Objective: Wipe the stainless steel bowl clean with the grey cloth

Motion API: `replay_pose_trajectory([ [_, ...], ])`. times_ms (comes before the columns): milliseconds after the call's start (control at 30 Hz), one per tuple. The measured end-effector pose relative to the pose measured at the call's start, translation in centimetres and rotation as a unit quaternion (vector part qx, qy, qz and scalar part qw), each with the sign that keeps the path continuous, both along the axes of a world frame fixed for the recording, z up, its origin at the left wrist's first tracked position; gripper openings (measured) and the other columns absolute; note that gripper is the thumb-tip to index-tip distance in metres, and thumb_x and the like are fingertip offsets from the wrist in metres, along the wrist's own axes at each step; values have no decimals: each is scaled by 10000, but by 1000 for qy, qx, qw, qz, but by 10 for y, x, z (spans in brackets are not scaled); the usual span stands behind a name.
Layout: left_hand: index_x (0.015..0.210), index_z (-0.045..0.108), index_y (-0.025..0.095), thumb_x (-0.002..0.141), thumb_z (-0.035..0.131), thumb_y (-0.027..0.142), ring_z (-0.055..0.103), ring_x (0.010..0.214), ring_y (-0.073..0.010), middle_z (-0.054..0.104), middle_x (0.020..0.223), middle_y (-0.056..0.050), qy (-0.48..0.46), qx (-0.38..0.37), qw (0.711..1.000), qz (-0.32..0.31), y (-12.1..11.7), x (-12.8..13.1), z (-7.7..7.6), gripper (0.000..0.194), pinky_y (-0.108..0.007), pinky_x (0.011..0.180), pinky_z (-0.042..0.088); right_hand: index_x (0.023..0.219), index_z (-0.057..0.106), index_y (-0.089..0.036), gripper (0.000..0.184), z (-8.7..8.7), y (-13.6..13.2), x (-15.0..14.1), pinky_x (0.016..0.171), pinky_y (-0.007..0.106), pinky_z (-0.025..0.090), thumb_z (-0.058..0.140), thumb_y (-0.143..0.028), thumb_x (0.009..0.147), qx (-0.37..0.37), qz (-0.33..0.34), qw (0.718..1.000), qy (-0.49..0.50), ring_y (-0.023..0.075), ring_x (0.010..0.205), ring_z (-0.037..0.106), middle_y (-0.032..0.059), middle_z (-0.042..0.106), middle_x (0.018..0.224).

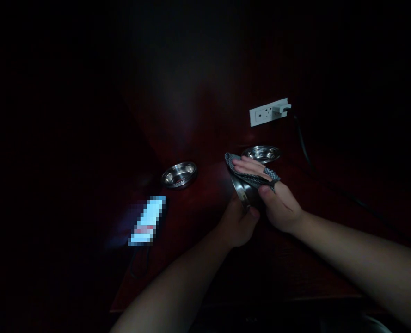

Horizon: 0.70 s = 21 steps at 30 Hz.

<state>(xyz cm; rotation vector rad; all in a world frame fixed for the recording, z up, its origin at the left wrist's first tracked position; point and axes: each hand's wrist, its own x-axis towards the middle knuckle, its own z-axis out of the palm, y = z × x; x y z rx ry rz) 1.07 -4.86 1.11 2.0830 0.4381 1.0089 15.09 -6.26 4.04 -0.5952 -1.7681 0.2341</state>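
Observation:
A shiny metal dish [240, 190] is tilted up in my left hand [240, 226], with the thumb at its near edge. My right hand [280, 203] has a black-and-white checked cloth [230, 160] under its fingers and pressed on the dish. The fingers lie stretched along the cloth, and a fold of it sticks up behind them. Much of the dish is hidden by the cloth and the right hand. Just beyond the right fingers sits another round metal dish [262, 152], partly covered by the hand. A short stack of metal dishes [179, 175] stands to the left.
A lit phone [148, 222], blurred out, is at the left of the dark red table [198, 222], with a thin cord below it. On the back surface is a white wall socket [262, 115] with a plug [281, 109]. A dark cable [304, 145] runs down to the right.

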Motion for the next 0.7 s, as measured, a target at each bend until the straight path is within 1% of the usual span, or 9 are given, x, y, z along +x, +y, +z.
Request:
replay_pose_trajectory([
  [100,1341,483,171,862,246,754,494,1288,-303,564,1332,-158,-38,-31,998,29,-4,-1,5,790,-469,1088,387,1404,513,-321,479,-2,-2,-2,1214,503,207,308,-456,992,5,9,1000,-19,273,1466,267,1,483,1485],
  [167,1311,502,177,867,238,749,497,1282,-292,570,1330,-147,-45,-40,997,58,-6,-2,7,771,-462,1098,373,1420,491,-318,477,-3,-3,-5,1208,533,200,323,-447,992,19,14,999,-34,276,1472,249,1,470,1497],
  [267,1273,519,179,863,209,757,490,1282,-286,585,1308,-144,-33,-40,995,90,-7,-5,7,774,-463,1118,343,1432,472,-316,469,-4,-4,-8,1202,558,197,346,-414,991,49,27,997,-55,275,1475,239,8,474,1495],
  [367,1292,496,169,876,212,744,460,1308,-293,585,1295,-154,-41,-24,994,99,-4,-6,3,764,-476,1123,326,1433,473,-311,470,-5,-6,-9,1198,566,198,350,-403,988,62,32,995,-73,279,1476,238,14,489,1484],
  [467,1315,461,161,898,306,692,477,1288,-300,570,1309,-161,-47,19,996,78,-2,-7,1,694,-486,1094,355,1428,479,-306,483,-5,-7,-8,1191,584,193,373,-433,974,70,28,993,-89,296,1475,232,12,489,1484],
  [600,1308,462,169,932,414,525,535,1218,-279,568,1302,-147,1,99,995,2,-1,-11,5,520,-465,1047,420,1422,490,-289,502,-5,-3,-3,1190,583,195,320,-464,983,87,11,994,-68,303,1465,256,16,473,1496],
  [633,1338,438,166,918,457,492,529,1224,-285,554,1315,-153,19,115,993,-9,-1,-12,7,532,-470,1048,424,1416,498,-284,500,-5,-1,-2,1193,570,202,305,-458,988,83,2,995,-52,297,1460,270,18,468,1499],
  [700,1387,388,154,851,570,448,506,1248,-310,533,1330,-166,70,143,987,-15,0,-14,12,638,-495,1076,403,1388,532,-282,488,-4,2,0,1196,535,224,300,-451,993,63,-18,998,-10,287,1445,309,21,470,1497],
])
